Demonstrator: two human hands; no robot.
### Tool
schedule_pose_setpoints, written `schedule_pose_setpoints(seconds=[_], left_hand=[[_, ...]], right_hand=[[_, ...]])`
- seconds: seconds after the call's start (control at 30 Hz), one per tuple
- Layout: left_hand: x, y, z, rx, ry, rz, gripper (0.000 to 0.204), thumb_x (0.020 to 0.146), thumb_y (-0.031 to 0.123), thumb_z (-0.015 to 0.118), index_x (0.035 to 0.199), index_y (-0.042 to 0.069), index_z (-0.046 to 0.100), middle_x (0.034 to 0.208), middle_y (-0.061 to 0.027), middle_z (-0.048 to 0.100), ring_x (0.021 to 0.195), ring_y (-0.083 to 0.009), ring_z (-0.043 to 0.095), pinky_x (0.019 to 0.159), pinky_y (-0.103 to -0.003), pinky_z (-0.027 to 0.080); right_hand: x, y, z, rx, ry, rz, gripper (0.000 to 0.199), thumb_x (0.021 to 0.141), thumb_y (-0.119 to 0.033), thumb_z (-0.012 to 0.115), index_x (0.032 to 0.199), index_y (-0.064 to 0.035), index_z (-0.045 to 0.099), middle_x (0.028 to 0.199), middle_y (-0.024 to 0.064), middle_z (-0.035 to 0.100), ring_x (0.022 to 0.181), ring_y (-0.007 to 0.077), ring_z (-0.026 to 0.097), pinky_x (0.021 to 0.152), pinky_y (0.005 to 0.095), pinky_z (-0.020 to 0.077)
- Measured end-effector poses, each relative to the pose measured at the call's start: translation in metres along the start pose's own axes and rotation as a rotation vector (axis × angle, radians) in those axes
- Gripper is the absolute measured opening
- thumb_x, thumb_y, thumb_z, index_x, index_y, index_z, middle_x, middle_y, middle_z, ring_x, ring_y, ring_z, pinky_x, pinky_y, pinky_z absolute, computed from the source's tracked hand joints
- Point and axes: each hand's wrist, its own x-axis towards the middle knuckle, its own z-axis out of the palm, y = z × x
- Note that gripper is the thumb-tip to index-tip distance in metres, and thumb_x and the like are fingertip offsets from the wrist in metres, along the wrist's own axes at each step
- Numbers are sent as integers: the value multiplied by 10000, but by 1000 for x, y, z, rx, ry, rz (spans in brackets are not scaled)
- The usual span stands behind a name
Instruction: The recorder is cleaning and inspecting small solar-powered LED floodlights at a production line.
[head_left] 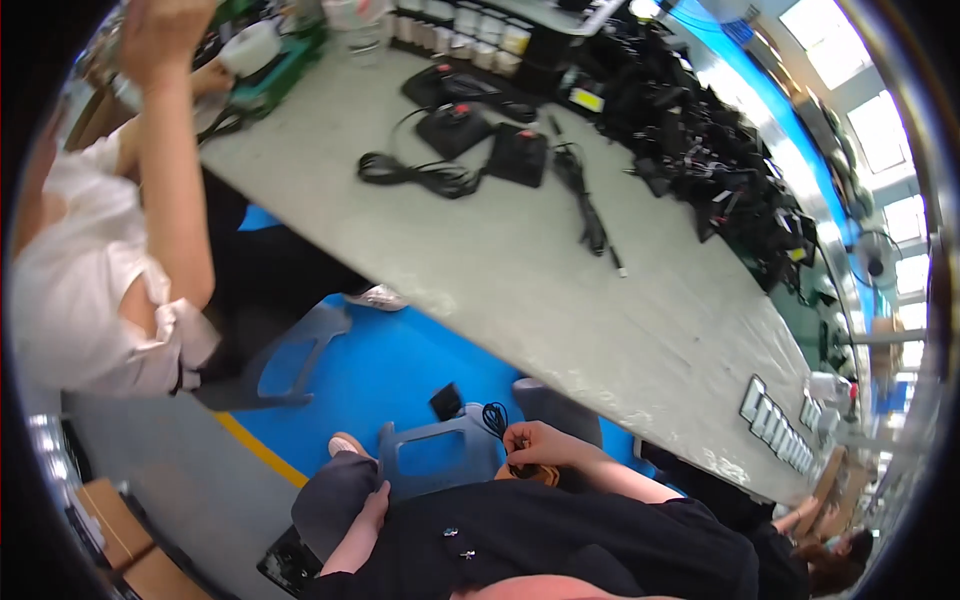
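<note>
Low in front of me, my right hand [540,447] is closed, with its fingers pinched on a coiled black cable [494,420]. Just below that hand is an orange-tan item [540,474], partly hidden by it; its kind is unclear. My left hand [374,504] lies along my grey-clad leg [335,500], fingers stretched out and holding nothing. Between my legs and the table stands a grey plastic stool [400,435]. A small black square item [446,402] shows by the stool's far edge; whether it joins the cable I cannot tell.
The long grey table [480,270] bears black boxes with red buttons [455,130], a bundled cable [590,220] and a heap of black parts [700,150]. A row of pale rectangular pieces [775,425] lies right. A co-worker [100,280] sits left. Cardboard boxes [120,525] stand lower left.
</note>
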Motion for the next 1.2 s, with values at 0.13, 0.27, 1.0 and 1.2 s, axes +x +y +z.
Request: schedule_pose_setpoints(seconds=[0.13,0.27,1.0,1.2], left_hand=[[72,4,27,38,-132,13,841,833,553,531,1394,-19,276,1376,-192,392,1249,-289,413,984,-392,372],[52,111,86,408,-143,25,922,823,642,456,1433,12,172,1475,-177,230,1362,-305,225,1048,-422,289],[-307,272,90,-550,-1152,931,717,912,577,333,1360,18,349,1334,-242,414,1163,-348,494,966,-442,418],[-361,253,157,-364,-1252,1003,701,923,468,404,1420,30,177,1313,-273,406,1123,-397,513,869,-500,480]], right_hand=[[-38,-15,-11,28,87,62,109,782,-78,638,806,-44,538,705,-1,554,623,57,510,555,205,408],[-68,-12,-21,-159,160,58,182,734,-141,683,810,-60,538,690,-14,511,635,62,464,563,215,380],[-209,-87,-8,412,74,-1029,124,736,-55,603,795,-89,499,643,-10,484,503,87,469,444,199,363],[-235,-85,-15,776,85,-1167,59,833,-93,571,854,-97,516,602,-2,449,471,104,434,444,207,361]])
